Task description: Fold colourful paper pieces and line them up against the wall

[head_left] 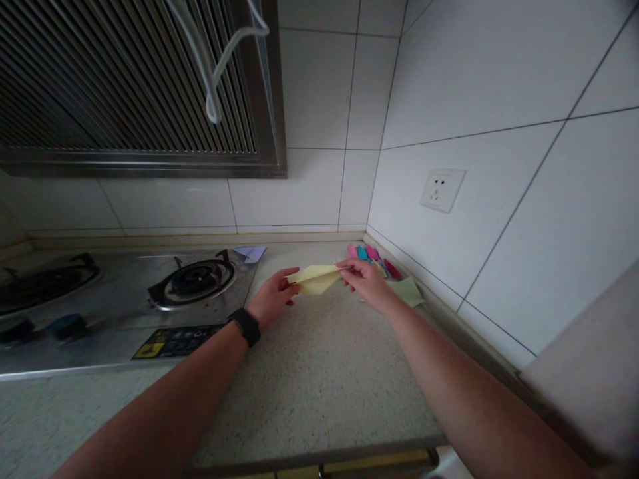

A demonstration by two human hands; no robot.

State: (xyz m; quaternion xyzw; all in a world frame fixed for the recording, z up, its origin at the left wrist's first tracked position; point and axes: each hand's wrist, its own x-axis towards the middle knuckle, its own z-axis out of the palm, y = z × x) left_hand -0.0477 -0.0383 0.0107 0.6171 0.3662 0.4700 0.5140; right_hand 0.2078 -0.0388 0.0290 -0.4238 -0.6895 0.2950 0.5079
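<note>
A pale yellow piece of folded paper stretches between my hands above the counter, with a crease running along its length. My left hand, with a dark watch on the wrist, pinches its left end. At the opposite, narrower end, my right hand grips the paper between thumb and fingers. Just behind the right hand lie several small folded paper pieces in pink, blue, yellow and red. A flat greenish-yellow paper sheet is partly covered by the right hand and forearm.
To the left sits a gas stove with burners and knobs. A pale purple folded paper rests at its back right corner. The range hood hangs above, a white cable before it. A tiled wall with a socket bounds the right.
</note>
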